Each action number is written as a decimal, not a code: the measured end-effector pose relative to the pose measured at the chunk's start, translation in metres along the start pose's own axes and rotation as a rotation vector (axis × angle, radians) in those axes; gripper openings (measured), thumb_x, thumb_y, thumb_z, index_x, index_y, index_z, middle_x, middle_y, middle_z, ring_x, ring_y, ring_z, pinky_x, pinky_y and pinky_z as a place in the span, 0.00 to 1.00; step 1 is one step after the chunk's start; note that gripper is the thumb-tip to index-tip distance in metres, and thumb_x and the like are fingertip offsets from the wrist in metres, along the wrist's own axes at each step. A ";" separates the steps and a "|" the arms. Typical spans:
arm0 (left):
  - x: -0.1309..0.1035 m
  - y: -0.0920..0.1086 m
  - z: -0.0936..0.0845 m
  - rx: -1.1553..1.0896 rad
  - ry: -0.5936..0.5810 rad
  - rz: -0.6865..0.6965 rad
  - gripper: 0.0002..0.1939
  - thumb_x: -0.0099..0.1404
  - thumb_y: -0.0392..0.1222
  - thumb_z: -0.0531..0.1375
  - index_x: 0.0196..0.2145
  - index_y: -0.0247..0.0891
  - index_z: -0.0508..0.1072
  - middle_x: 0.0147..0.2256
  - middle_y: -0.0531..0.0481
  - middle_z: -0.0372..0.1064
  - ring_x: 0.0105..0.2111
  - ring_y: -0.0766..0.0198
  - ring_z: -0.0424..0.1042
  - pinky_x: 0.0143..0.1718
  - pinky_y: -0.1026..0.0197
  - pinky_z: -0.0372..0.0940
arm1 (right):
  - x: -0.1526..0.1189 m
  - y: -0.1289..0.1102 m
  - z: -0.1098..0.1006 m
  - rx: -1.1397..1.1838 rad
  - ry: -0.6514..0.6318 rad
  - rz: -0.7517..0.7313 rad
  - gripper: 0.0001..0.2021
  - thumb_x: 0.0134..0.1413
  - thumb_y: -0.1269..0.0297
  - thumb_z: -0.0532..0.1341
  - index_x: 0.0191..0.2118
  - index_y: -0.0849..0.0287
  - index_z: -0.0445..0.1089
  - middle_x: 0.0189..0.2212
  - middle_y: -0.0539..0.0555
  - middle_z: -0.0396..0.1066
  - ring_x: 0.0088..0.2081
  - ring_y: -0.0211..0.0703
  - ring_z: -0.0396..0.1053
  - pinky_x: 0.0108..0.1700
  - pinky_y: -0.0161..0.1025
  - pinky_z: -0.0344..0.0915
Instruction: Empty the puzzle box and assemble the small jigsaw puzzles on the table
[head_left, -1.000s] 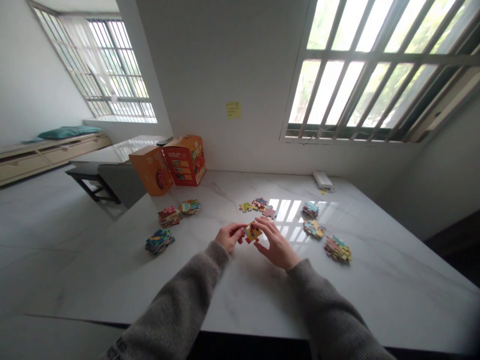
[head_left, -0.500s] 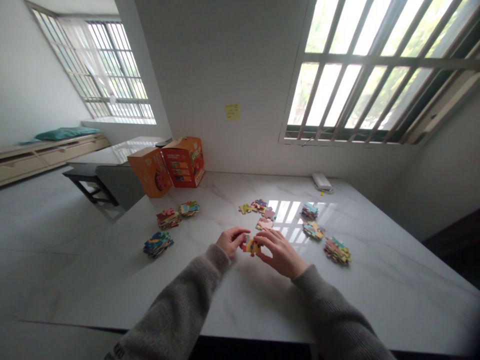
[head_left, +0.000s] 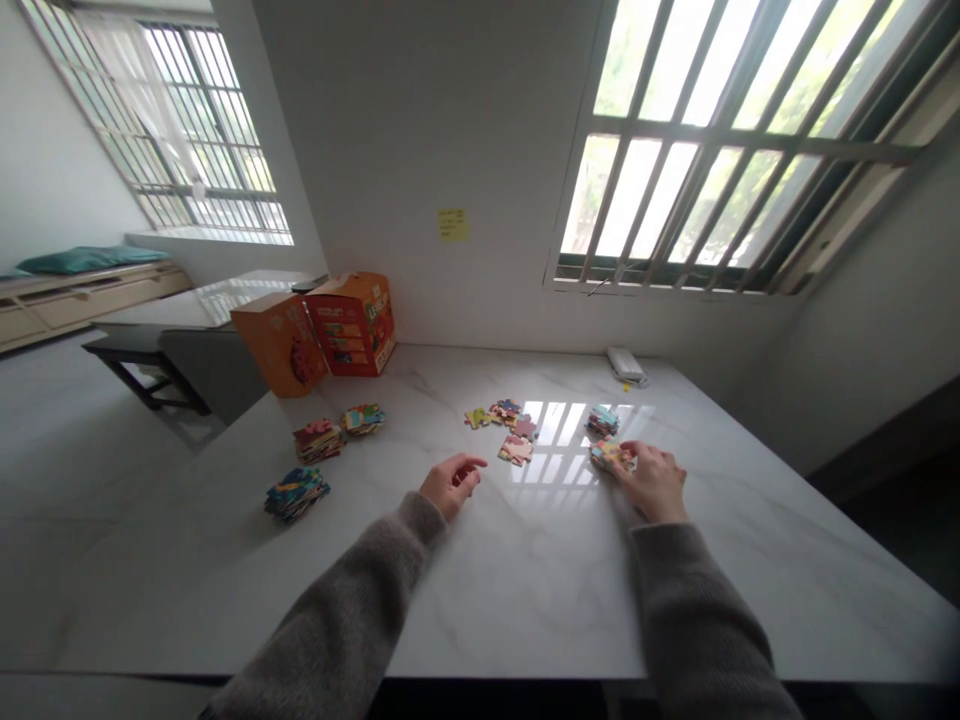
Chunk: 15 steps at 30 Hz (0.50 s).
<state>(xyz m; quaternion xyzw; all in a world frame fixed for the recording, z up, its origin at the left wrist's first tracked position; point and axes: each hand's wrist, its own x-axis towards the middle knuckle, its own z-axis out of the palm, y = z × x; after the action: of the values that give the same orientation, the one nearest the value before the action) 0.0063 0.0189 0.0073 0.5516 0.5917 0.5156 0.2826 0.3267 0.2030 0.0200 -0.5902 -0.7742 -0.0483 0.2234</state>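
Over the white marbled table, my left hand hovers empty, fingers loosely curled and the thumb apart from them. My right hand reaches to the right side, thumb and fingers closed around a jigsaw puzzle piece at the middle right pile. Where that piece ends and the pile below starts is hard to tell. Just behind lies another pile of pieces, bluish on top. A loose group of puzzle pieces lies in the centre, with a pinkish piece at its near end.
On the left are a dark blue pile, a reddish pile and a mixed-colour pile. Orange boxes stand at the back left. A white device with a cable lies by the wall, below the barred window.
My right hand has moved right with the puzzle piece, from beside my left hand to the right-hand pile. My left hand has let go. The near right pile is now hidden behind my right hand.
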 end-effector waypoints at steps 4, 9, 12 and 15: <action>0.001 -0.002 0.000 0.044 0.004 0.028 0.14 0.63 0.41 0.56 0.43 0.34 0.76 0.29 0.49 0.70 0.25 0.67 0.67 0.28 0.64 0.63 | -0.001 0.003 0.005 -0.011 -0.081 0.047 0.16 0.56 0.55 0.59 0.47 0.55 0.72 0.44 0.59 0.72 0.47 0.57 0.64 0.45 0.48 0.56; 0.003 -0.009 -0.001 0.200 0.024 0.083 0.12 0.62 0.36 0.55 0.40 0.34 0.77 0.27 0.50 0.70 0.25 0.66 0.66 0.28 0.64 0.61 | -0.004 -0.010 0.006 0.064 0.037 -0.030 0.14 0.58 0.58 0.57 0.46 0.56 0.72 0.47 0.60 0.69 0.49 0.57 0.63 0.48 0.50 0.57; 0.005 -0.013 -0.001 0.318 0.061 0.166 0.11 0.61 0.34 0.55 0.38 0.35 0.77 0.29 0.49 0.70 0.27 0.66 0.66 0.30 0.64 0.61 | -0.015 -0.046 0.010 0.228 0.127 -0.228 0.13 0.61 0.63 0.54 0.48 0.58 0.70 0.46 0.59 0.70 0.49 0.54 0.64 0.52 0.49 0.58; 0.007 -0.016 0.000 0.382 0.061 0.208 0.11 0.61 0.32 0.54 0.37 0.35 0.76 0.30 0.48 0.70 0.29 0.65 0.66 0.32 0.63 0.61 | -0.029 -0.092 0.021 0.335 0.016 -0.484 0.12 0.61 0.65 0.55 0.48 0.56 0.69 0.45 0.58 0.71 0.48 0.52 0.65 0.52 0.46 0.59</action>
<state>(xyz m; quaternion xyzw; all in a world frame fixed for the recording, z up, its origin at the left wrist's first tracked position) -0.0013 0.0280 -0.0056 0.6371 0.6269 0.4370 0.1004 0.2402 0.1563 0.0070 -0.3431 -0.8878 0.0239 0.3058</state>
